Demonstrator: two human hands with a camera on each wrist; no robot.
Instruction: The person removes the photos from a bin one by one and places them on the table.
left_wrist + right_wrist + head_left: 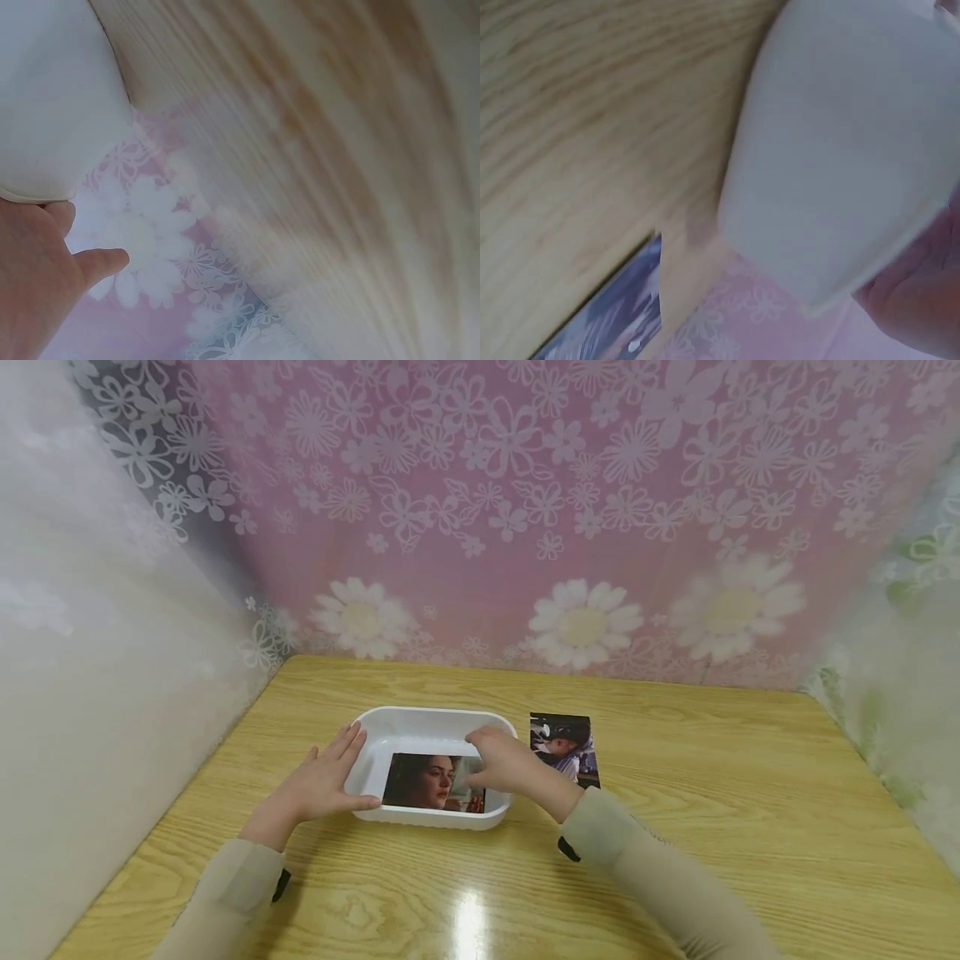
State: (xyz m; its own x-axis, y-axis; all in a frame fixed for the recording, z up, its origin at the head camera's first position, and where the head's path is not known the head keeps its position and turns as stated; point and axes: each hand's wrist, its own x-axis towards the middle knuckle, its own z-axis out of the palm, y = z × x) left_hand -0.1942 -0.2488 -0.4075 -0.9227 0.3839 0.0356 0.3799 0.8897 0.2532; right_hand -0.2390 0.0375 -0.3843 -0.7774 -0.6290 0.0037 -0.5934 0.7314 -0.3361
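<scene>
A white oblong plastic tub sits on the table, seen from above in the head view. Inside it lies a photo of a face, toward the near wall. My left hand rests on the tub's left end, fingers extended along the rim and thumb at the near left corner. Over the right end reaches my right hand, thumb and fingers spread apart above the photo's right end; whether they touch it I cannot tell. A second photo lies on the table right of the tub, partly hidden by my right wrist.
The wood-grain table extends around the tub. A pink flowered backdrop rises behind the table's far edge, with pale side panels left and right. In the right wrist view, the second photo lies flat beside the tub's outer wall.
</scene>
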